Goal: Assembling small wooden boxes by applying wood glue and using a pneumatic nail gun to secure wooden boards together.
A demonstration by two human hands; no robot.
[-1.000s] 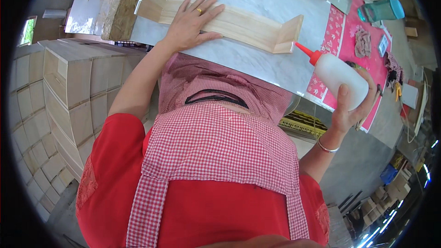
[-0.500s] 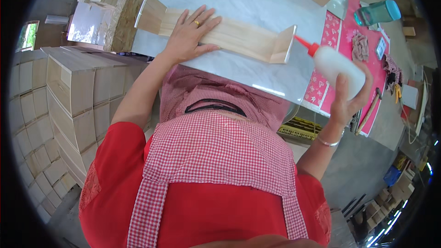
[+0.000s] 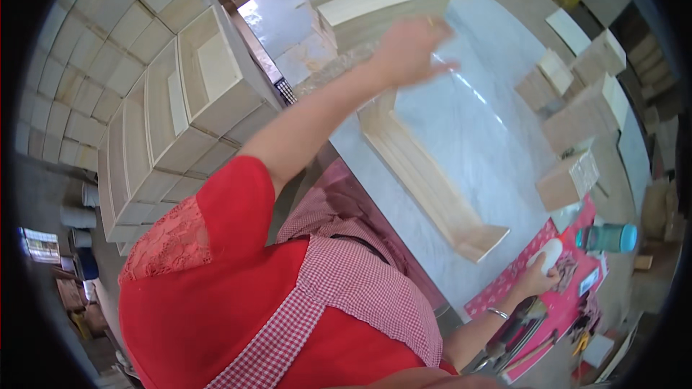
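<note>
The fetching of a further board seems to be the step in hand, as judged from the pose. The left hand is held out over the tabletop, beside the stacked curved wooden boards. Its fingers are blurred but appear loosely spread, with the thumb set apart, and nothing is seen to be gripped by them; whether the stack is touched cannot be told. The right hand is closed around a white squeeze bottle over the pink patterned sheet; the bottle's nozzle cannot be made out.

The three-piece wooden frame, a long board with a short piece standing at each end, is laid slantwise along the near edge of the tabletop. It is held by neither hand, and its farther end is partly covered by the left forearm.

For the next move, it is judged that a single board would need to be taken by its edge without its neighbours being dragged along, then brought over the frame squarely. The bottle would have to be kept clear meanwhile, since the standing end pieces could be knocked askew by a careless pass.
</note>
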